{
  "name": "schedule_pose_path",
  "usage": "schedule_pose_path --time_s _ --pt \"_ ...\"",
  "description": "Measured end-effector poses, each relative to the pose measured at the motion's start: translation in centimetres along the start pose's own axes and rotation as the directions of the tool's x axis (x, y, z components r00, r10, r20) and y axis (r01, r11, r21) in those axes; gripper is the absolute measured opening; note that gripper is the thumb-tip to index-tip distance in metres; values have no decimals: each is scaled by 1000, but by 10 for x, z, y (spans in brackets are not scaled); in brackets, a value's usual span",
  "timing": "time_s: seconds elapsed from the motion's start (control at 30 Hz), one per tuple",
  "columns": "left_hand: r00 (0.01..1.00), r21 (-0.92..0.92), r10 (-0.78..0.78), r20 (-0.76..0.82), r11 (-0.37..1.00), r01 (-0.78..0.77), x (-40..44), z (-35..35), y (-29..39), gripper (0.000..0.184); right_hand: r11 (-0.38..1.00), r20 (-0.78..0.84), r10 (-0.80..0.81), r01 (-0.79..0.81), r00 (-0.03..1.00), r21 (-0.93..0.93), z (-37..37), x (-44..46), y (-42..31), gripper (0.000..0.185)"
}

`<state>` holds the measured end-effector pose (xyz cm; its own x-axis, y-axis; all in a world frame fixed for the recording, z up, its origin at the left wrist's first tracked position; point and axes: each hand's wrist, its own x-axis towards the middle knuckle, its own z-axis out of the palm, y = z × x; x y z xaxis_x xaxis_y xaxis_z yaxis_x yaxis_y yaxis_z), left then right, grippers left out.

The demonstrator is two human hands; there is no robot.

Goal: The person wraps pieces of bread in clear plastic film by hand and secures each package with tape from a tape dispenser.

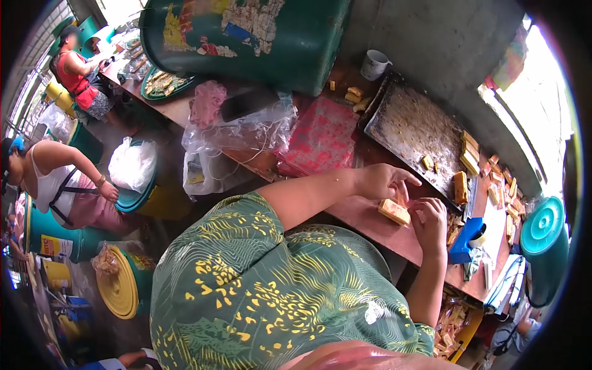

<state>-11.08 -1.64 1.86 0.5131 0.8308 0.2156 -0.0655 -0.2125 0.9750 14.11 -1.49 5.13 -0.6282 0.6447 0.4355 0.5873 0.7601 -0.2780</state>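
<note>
On the reddish table top, a bar-shaped piece of yellow bread or cake lies in what looks like clear printed wrap. My left hand is just beyond it, index finger stretched out and the other fingers partly bent. Close by on the right, my right hand has its fingers curled towards the thumb. Whatever is between those fingertips is too small to make out. A blue tape dispenser stands right of my right hand. Red-printed plastic sheets lie in a stack beyond my left forearm.
A crumb-covered baking tray holds a few bars on its right side. Several wrapped bars are heaped at the right, near a green lidded bin. A big green drum and white mug stand behind. Two people work at left.
</note>
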Motion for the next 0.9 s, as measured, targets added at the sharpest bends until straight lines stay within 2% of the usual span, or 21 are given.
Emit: schedule_pose_path --time_s 0.03,0.13,0.17,0.2,0.27,0.3,0.4,0.43,0.47,0.53,0.57,0.63,0.67,0.7,0.73,0.8,0.9 --pt "1000 40 -17 -15 999 18 0 -3 -7 64 999 31 34 -35 999 40 3 2 2 12" --pt "988 384 -147 -48 910 154 -7 -5 20 58 996 21 54 -55 998 74 6 2 -4 13" --pt "996 532 -79 -40 842 88 -9 0 37 55 996 42 59 -62 997 64 6 0 -4 14" --pt "1000 700 2 -26 714 17 -8 6 34 56 993 23 78 -80 997 91 8 -3 -4 15" --pt "988 928 145 49 358 -99 3 23 24 59 983 -9 119 -117 993 145 13 -8 -7 19" --pt "983 938 165 76 321 -126 6 27 21 65 930 6 259 -251 966 268 14 -10 -13 28" --pt "995 938 -84 61 345 -28 12 35 25 63 968 -10 177 -173 984 180 18 -17 -11 32" --pt "990 932 -131 53 363 -1 10 37 34 63 988 10 137 -137 991 72 21 -20 -6 28" --pt "998 919 -44 51 393 -30 7 39 30 62 990 6 132 -132 991 55 31 -28 5 22" --pt "991 892 129 30 443 -85 -2 42 13 60 973 103 217 -224 971 62 35 -36 11 15" --pt "991 916 135 16 396 -69 -3 43 6 60 970 89 229 -235 969 68 38 -39 12 14" --pt "998 923 -56 26 384 -2 1 39 -2 60 964 60 250 -254 966 81 44 -42 11 13" --pt "988 928 -149 30 371 28 4 36 -6 60 974 37 210 -213 977 82 45 -41 9 13" --pt "984 923 -176 30 382 40 3 36 -6 60 982 11 170 -171 985 81 44 -38 4 13" --pt "997 912 -75 6 410 25 2 37 -11 59 988 -15 132 -130 991 79 44 -36 1 13" --pt "991 885 121 -49 466 -13 -4 39 -24 56 982 11 167 -168 986 91 49 -41 7 15" --pt "999 908 -33 -23 417 34 2 34 -30 54 979 5 194 -194 981 60 53 -48 12 16"
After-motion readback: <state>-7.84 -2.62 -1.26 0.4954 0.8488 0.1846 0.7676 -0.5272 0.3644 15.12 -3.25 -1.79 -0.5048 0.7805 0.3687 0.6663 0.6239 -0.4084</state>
